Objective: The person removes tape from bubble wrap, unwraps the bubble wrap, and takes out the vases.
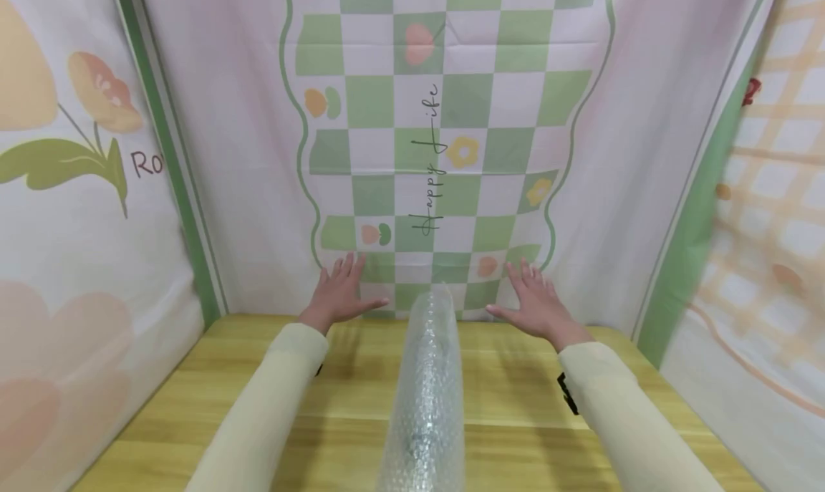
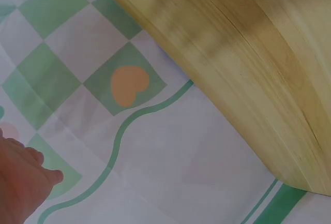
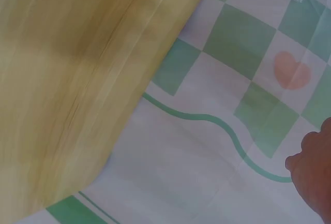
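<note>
A long roll of clear bubble wrap [image 1: 425,399] runs up the middle of the head view, between my two arms. To its left, my left hand [image 1: 338,291] is held out with fingers spread, palm toward the table and nothing in it. My right hand [image 1: 531,298] mirrors it on the other side, fingers spread and likewise holding nothing. Both hands are apart from the roll. In the left wrist view part of the left hand [image 2: 23,177] shows at the lower left edge. Some of the right hand [image 3: 313,167] shows at the right edge of the right wrist view.
Beneath the arms lies a wooden table [image 1: 515,399]. A green-and-white checked cloth [image 1: 412,148] with printed lettering hangs behind its far edge. Printed curtains hang at the left [image 1: 84,263] and right [image 1: 760,263].
</note>
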### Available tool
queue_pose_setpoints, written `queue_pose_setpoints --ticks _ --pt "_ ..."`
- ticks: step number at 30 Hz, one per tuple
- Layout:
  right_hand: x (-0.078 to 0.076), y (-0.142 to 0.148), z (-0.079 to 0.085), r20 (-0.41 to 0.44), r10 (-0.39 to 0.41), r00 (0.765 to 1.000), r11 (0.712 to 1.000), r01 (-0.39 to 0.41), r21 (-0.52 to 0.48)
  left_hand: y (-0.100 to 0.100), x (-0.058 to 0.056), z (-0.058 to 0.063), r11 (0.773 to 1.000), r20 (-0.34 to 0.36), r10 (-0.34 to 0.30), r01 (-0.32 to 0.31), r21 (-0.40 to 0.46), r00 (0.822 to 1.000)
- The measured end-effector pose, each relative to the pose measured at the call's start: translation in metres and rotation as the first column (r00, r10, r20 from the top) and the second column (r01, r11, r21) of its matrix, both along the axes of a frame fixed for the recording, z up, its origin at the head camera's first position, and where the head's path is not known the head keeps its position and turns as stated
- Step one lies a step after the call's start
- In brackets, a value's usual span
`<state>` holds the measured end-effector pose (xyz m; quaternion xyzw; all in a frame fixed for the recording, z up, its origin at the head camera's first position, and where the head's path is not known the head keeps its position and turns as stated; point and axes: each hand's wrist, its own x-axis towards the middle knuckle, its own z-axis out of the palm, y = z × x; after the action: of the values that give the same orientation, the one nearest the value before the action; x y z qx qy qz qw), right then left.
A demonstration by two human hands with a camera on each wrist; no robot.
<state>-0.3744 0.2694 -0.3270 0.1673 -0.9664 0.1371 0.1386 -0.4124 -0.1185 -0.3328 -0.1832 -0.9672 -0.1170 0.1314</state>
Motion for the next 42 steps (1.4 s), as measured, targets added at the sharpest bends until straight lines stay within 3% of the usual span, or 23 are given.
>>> queue_pose_setpoints --ticks 7,19,31,42 --pt "0.003 0.003 -0.003 0.018 0.013 1.0 1.0 -0.013 -0.017 0.0 0.005 -0.001 0.998 0.03 -0.007 0.005 0.059 1.0" --pt "0.02 -0.003 -0.003 0.03 0.015 0.999 0.999 -0.014 -0.03 0.0 0.017 -0.009 0.989 0.095 -0.044 0.03 0.144 0.994" --pt "0.034 -0.004 -0.012 0.067 0.024 0.997 0.998 -0.02 -0.062 -0.001 0.026 -0.021 0.99 0.09 -0.094 0.084 0.112 0.991" --pt "0.052 -0.006 -0.02 0.065 0.048 0.997 0.997 -0.043 -0.069 0.0 0.042 -0.028 0.985 0.119 -0.142 0.129 0.113 0.983"
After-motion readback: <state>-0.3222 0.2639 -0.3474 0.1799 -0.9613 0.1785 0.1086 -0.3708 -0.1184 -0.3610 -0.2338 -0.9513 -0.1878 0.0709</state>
